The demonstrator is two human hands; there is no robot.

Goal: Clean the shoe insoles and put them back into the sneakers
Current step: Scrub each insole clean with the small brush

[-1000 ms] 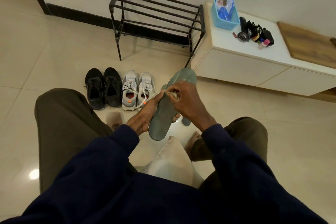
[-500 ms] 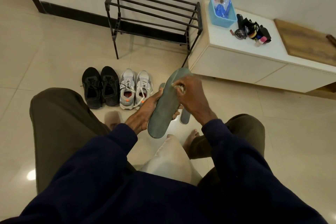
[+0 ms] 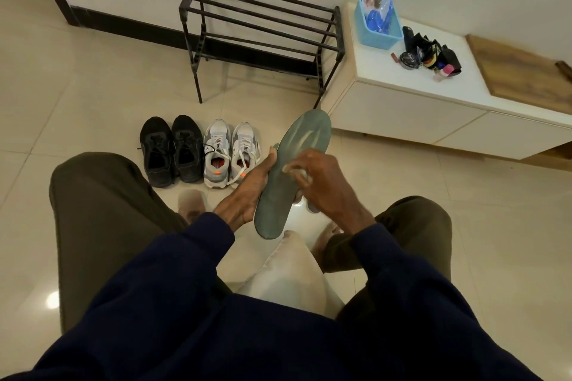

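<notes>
On tiled floor ahead: black sneakers [image 3: 187, 148] and grey sneakers [image 3: 216, 155] side by side, before black shoe rack [image 3: 195, 52]. At right: white cabinet [image 3: 402, 114] bearing blue basket [image 3: 376, 37] and round tin [image 3: 410, 59]; lettering too small to read. Above floor, between knees: grey-green insole [image 3: 305, 139], gripped at its edge by left hand [image 3: 244, 195], which partly hides one grey sneaker. Right hand [image 3: 325, 185] curled, pinching pale wipe [image 3: 295, 170] against insole face.
</notes>
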